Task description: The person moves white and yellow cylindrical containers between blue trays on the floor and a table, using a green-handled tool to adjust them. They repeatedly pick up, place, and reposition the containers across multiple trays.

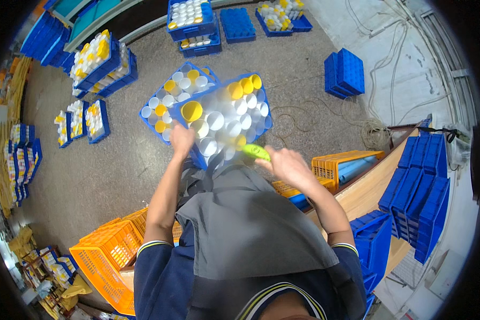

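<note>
A blue crate (263, 101) full of white and yellow tubes stands end-up in front of me, held tilted above a second similar crate (153, 101) on the floor. My left hand (182, 140) grips the near left edge of the upper crate. My right hand (286, 164) is closed around a bright green tool or tube (256, 152) at the crate's near right edge. A large yellow tube (191, 111) sits by my left hand among the white ones. A grey apron (245, 224) covers my front.
Stacks of blue crates with white and yellow tubes stand at far centre (192, 21) and far left (98, 61). Orange baskets sit at lower left (106, 250). A wooden table (373, 181) with an orange basket (341, 162) and stacked blue bins (418, 192) lies to my right. Cables coil on the floor (304, 120).
</note>
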The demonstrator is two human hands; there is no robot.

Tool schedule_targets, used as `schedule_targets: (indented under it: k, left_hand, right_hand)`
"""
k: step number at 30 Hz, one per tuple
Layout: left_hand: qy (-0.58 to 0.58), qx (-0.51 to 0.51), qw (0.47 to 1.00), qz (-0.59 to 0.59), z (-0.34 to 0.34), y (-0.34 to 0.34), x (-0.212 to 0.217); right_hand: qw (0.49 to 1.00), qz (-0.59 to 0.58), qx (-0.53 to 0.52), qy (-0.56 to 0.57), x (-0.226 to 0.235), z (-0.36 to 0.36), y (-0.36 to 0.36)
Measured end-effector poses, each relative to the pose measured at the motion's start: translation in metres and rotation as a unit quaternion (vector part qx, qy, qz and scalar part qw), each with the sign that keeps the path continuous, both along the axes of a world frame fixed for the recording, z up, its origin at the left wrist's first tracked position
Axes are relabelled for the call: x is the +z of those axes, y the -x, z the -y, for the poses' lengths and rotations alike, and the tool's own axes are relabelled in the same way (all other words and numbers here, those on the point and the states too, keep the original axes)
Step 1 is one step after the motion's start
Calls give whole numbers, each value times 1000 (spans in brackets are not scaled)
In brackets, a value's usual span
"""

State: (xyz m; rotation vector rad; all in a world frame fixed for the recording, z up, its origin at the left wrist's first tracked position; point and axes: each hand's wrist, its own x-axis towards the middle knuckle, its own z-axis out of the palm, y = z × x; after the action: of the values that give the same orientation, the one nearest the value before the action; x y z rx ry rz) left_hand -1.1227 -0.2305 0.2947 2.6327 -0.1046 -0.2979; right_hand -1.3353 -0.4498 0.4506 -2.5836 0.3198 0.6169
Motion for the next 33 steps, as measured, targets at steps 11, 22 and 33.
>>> schedule_targets:
  k: [11,22,33]
  left_hand:
    - [112,100,985,-80,-46,-2,1]
    - [285,172,942,-37,-113,23,13]
    - [436,274,857,11,-278,2,-19]
  right_hand:
    - [989,63,-92,94,-40,66,-4]
    - [982,44,-129,133,-35,105,-49]
    - [998,3,16,68,-10,-49,-160]
